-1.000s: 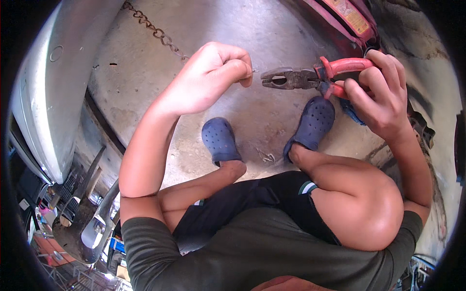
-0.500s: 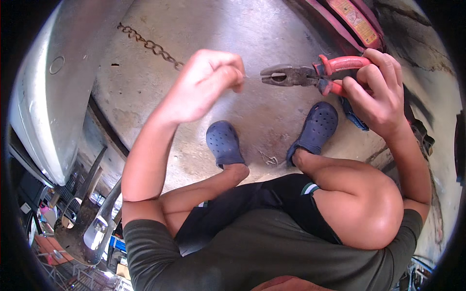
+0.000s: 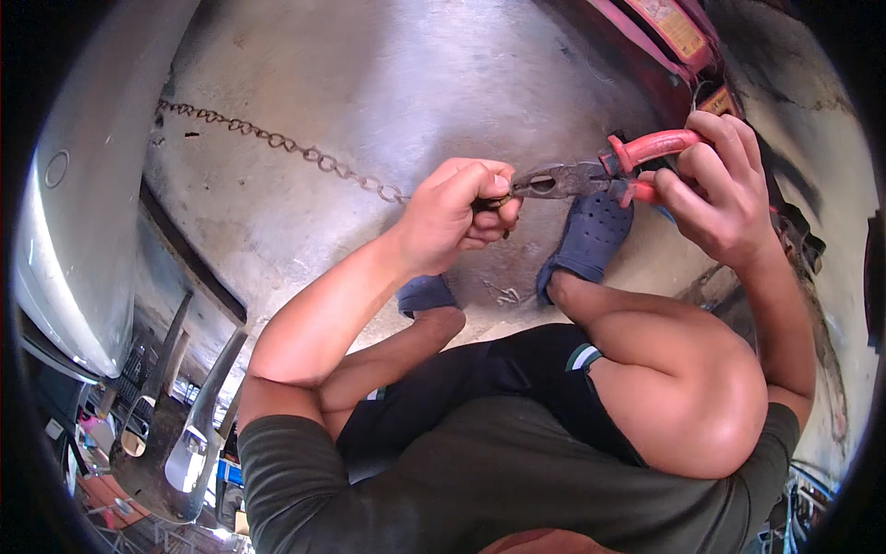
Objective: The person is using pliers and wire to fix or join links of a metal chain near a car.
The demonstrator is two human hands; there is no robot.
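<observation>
A rusty link chain [image 3: 325, 163] stretches across from the far left to my left hand [image 3: 454, 205], whose fingers are wrapped round its near end. Combination pliers [image 3: 577, 181] with red handles are in my right hand [image 3: 724, 196], gripped by the spread handles. The tips of the plier jaws meet the chain end at my left thumb and fingertip. My fingers partly cover that spot, so I cannot tell whether the jaws pinch a link.
Blue clogs [image 3: 591, 238] are on my feet on the concrete floor [image 3: 277, 55]. A pale curved panel [image 3: 101, 203] rises at the left. A red piece of equipment [image 3: 646, 51] stands at the far right, near the pliers. Metal brackets [image 3: 185, 434] and clutter lie at the lower left.
My left hand has moved right and nearer, up to the plier jaws. The chain now runs taut into it. The pliers have tilted slightly and lowered, with their handles still apart.
</observation>
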